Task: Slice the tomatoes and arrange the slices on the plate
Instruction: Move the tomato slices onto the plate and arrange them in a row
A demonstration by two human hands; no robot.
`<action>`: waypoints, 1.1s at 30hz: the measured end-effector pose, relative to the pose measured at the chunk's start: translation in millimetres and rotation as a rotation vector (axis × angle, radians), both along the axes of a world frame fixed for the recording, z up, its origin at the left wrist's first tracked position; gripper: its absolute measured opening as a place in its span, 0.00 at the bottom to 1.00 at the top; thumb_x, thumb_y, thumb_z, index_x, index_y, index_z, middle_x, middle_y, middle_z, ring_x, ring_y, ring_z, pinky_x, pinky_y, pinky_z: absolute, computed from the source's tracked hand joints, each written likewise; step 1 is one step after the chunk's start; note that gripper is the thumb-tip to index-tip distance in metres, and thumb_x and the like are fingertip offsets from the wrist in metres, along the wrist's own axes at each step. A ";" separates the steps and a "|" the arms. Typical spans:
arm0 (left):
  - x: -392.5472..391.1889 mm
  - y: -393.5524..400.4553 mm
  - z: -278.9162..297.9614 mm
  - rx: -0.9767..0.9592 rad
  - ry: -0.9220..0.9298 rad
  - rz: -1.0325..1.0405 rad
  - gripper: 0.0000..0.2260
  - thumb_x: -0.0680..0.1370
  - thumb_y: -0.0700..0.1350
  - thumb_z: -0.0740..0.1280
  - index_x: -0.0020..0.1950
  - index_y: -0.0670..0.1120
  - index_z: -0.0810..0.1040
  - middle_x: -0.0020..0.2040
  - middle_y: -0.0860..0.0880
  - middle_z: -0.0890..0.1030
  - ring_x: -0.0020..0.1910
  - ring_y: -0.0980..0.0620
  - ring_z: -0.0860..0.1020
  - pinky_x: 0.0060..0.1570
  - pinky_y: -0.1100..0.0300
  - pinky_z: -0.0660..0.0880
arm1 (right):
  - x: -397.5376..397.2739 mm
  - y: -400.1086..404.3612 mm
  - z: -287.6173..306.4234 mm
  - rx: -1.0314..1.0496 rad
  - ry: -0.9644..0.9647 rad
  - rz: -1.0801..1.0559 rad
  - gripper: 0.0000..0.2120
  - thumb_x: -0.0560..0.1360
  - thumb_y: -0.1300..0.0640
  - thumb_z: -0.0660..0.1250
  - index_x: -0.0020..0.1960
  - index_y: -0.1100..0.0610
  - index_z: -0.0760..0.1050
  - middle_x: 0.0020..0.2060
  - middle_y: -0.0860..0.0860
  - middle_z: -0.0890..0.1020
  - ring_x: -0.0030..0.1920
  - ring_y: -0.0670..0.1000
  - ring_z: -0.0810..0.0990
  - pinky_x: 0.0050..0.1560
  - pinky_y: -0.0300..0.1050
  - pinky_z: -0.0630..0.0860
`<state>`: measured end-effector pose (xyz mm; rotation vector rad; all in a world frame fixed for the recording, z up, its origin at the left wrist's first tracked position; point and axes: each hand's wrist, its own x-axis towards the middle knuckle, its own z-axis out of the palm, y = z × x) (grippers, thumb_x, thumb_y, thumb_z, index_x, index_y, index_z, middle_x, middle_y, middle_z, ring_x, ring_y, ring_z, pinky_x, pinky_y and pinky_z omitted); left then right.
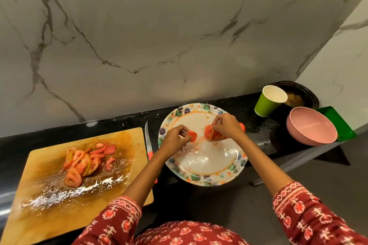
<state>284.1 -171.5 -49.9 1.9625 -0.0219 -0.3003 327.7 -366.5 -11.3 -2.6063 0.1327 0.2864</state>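
Marble walls with grey veins stand behind a black counter [256,125]. On the counter sits a paper plate [207,165] with a flower rim. Both hands are over the plate. The left hand [175,138] pinches one round tomato slice [192,136] with curled fingers. The right hand [227,126] is curled around a small bunch of tomato slices [214,135], which rests on the plate's far side. More cut tomato pieces [87,162] lie in a wet heap on the wooden cutting board [49,205], well apart from the plate. A knife [148,142] lies between the board and the plate. A green paper cup [268,101] and a pink bowl [310,127] stand off to the right.

I think the slices are light, soft and floppy. They look wet, so they may slip. Hold each one gently by its firmer skin edge, because a hard squeeze could tear the juicy middle. Most of the slices are not yet on the plate.
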 end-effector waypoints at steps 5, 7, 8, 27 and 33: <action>4.2 -8.7 -5.6 0.004 -0.020 -0.007 0.05 0.76 0.38 0.66 0.51 0.45 0.74 0.44 0.46 0.77 0.34 0.53 0.77 0.32 0.63 0.76 | -0.2 -7.5 -3.8 -0.082 -0.014 0.025 0.06 0.73 0.58 0.67 0.48 0.56 0.81 0.46 0.49 0.82 0.48 0.48 0.78 0.41 0.40 0.72; 6.7 -14.3 -5.8 -0.003 -0.025 -0.017 0.05 0.76 0.38 0.66 0.51 0.45 0.74 0.45 0.46 0.78 0.34 0.54 0.77 0.31 0.66 0.75 | 1.8 -9.3 -3.0 -0.044 -0.025 0.033 0.06 0.73 0.59 0.66 0.47 0.56 0.81 0.44 0.49 0.82 0.44 0.48 0.77 0.39 0.40 0.72; 8.8 -18.2 -5.6 -0.002 -0.029 -0.020 0.05 0.76 0.38 0.65 0.50 0.45 0.74 0.44 0.46 0.78 0.33 0.54 0.77 0.30 0.66 0.75 | 3.1 -10.9 -2.5 -0.021 -0.034 0.031 0.05 0.72 0.59 0.66 0.46 0.56 0.80 0.42 0.49 0.81 0.43 0.48 0.77 0.38 0.40 0.71; 33.7 -57.5 -18.4 0.340 -0.084 -0.035 0.10 0.76 0.46 0.67 0.56 0.45 0.77 0.52 0.44 0.81 0.50 0.49 0.78 0.39 0.63 0.72 | 4.9 -36.4 -1.7 0.085 -0.122 -0.009 0.04 0.73 0.58 0.67 0.46 0.57 0.78 0.45 0.52 0.81 0.46 0.50 0.77 0.40 0.43 0.70; 28.5 -57.2 -21.5 0.313 -0.127 0.046 0.12 0.76 0.48 0.67 0.56 0.44 0.76 0.50 0.44 0.82 0.48 0.50 0.79 0.41 0.62 0.72 | 4.5 -36.2 -5.1 0.077 -0.127 0.000 0.05 0.74 0.57 0.67 0.47 0.57 0.78 0.47 0.53 0.81 0.48 0.51 0.78 0.41 0.42 0.72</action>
